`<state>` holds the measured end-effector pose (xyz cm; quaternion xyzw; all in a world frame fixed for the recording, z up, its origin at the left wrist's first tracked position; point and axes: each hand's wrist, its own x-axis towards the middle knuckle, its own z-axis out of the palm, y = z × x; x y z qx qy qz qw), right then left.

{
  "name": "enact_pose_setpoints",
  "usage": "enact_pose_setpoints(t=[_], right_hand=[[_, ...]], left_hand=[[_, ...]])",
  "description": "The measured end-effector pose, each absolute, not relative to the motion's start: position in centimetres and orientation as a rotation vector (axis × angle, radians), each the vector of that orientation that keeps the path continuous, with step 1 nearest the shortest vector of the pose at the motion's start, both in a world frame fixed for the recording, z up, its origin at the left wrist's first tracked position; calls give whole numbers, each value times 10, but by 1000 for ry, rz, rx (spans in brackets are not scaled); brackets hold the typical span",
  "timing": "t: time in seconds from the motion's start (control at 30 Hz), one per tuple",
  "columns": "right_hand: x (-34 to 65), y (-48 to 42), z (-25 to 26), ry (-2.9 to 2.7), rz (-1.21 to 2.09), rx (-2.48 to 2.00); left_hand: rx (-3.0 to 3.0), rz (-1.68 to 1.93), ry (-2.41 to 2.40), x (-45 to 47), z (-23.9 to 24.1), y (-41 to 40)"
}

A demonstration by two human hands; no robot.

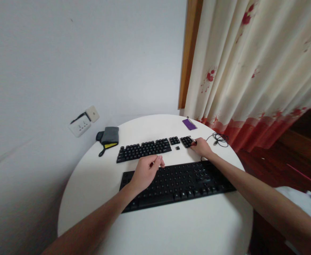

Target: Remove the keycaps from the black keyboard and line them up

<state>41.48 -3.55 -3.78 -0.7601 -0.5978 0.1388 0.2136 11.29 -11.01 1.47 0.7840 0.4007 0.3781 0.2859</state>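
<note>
A black keyboard (168, 184) lies across the table, with most of its keycaps off and the switch stems showing; a few caps remain along its near edge. Over its upper left part hovers my left hand (146, 171), fingers curled together; whatever they hold, if anything, is hidden. Beyond it, loose black keycaps (144, 148) are laid out in keyboard order, with a smaller group (175, 140) beside them and one small cluster (177, 148) apart. My right hand (201, 147) is at the number-pad keycaps (186, 141), closed on a thin silvery tool (192, 139).
A grey cloth with yellow lining (110, 136) sits at the table's left edge. Toward the back right lies a purple pouch-like piece (189, 124). A coiled black cable (220, 139) rests near the right edge. The round white table (155, 233) stands by a wall and a curtain (224, 71).
</note>
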Motion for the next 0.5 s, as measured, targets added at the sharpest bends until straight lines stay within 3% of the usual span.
enact_pose_setpoints(t=[0.5], right_hand=[[402, -42, -34, -1578, 356, -2206]], left_hand=[[2089, 999, 1070, 113, 14, -109]])
